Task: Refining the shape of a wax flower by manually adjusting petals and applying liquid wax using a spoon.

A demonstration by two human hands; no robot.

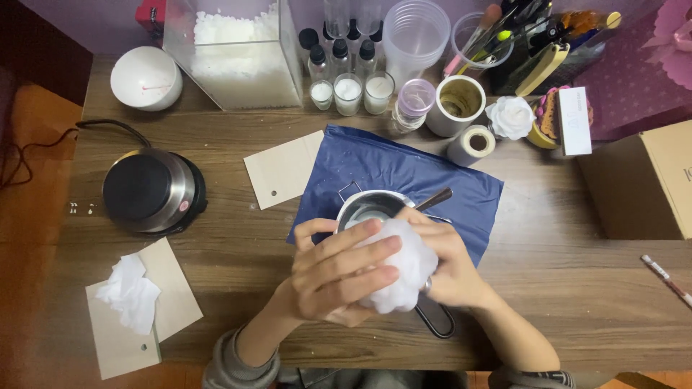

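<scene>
Overhead view from a head camera, looking down at a wooden table (562, 281).

At the centre lies a dark blue sheet (404, 169), spread flat and tilted a little. On it stands a small metal melting pot (364, 207), its black loop handle (436, 320) pointing toward the person, so the pot's long axis runs from the far side of the table to the near edge. A brown-handled stirrer (435, 199) leans out of the pot toward the upper right.

Directly over the pot, both hands hold a white crumpled wad (404, 270) — soft and lumpy (it could be tissue or a waxy mass; the view does not settle it). The left hand (339, 274) lies across its left side and top with fingers (360, 252) stretched out flat against it; the right hand (450, 266) cups it from the right, fingers curled around. The wad sits between the two palms, pressed from both sides, with each hand about equally close to it.

To the left sits a round electric hotplate (149, 191) with a black cord. At the back stand a clear box of white wax flakes (241, 61), a white bowl (145, 78), small dropper bottles (339, 54) and three little filled glass jars (348, 92). A cardboard box (645, 184) is at the right.

Near the lower left, crumpled white tissue (130, 292) rests on a tan card (169, 302).
</scene>
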